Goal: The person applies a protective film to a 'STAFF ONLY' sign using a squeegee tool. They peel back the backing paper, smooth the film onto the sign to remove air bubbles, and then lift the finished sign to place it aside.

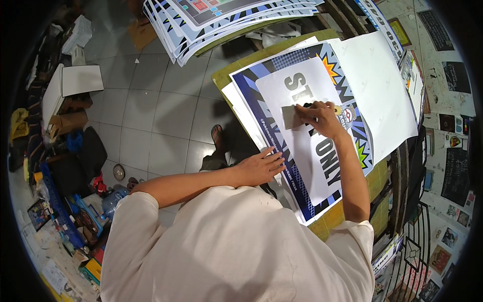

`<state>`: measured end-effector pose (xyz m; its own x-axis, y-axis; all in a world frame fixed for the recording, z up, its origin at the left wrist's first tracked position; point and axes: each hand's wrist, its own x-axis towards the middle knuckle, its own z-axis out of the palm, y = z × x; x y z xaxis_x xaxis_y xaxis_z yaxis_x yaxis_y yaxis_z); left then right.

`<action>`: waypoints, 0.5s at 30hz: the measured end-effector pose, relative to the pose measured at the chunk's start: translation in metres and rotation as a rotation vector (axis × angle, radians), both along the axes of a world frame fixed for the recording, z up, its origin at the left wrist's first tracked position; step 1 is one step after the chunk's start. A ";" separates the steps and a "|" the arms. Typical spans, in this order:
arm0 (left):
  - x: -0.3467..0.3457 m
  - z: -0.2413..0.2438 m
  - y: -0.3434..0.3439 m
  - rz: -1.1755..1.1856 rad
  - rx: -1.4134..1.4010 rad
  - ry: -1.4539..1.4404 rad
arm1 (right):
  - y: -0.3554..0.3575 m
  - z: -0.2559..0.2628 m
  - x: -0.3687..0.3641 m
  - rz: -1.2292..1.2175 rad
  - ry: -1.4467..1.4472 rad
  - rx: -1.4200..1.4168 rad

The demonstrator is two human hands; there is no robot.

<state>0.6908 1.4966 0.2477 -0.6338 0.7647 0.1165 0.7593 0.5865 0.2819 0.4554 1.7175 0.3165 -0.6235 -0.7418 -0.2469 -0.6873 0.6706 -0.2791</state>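
Observation:
My right hand point(323, 119) grips a broad flat scraper point(289, 118) with a grey blade and what looks like a pale handle end. The blade lies against the white panel of a printed sign point(272, 92), beside its large dark lettering. Blue, black and burst-shaped patterns border that panel. Fingers spread, my left hand point(260, 166) rests on the sign's near-left edge and holds nothing. A white sheet point(377, 87) overlaps the sign's right side, its lower edge curling up. Under the sign are more white sheets and a green cutting mat point(330, 222).
A stack of printed boards point(177, 37) stands beyond the work table. Grey floor tiles point(169, 124) stretch to my left, with a black chair point(94, 145), a water jug point(113, 202) and boxes point(69, 122). A black metal rack point(419, 241) stands at right.

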 end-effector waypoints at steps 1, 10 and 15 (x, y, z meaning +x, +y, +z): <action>-0.002 -0.002 0.000 0.002 0.001 -0.006 | -0.009 -0.003 0.003 0.030 -0.003 -0.041; -0.009 -0.002 -0.005 -0.039 -0.021 0.036 | -0.062 0.000 0.034 0.167 -0.104 -0.020; -0.017 0.000 -0.006 0.032 0.009 0.038 | -0.033 0.011 -0.010 0.086 0.026 -0.113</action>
<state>0.6737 1.4909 0.2474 -0.6533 0.7426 0.1475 0.7501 0.6084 0.2591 0.4451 1.6842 0.3273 -0.5614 -0.8150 -0.1432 -0.7490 0.5741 -0.3308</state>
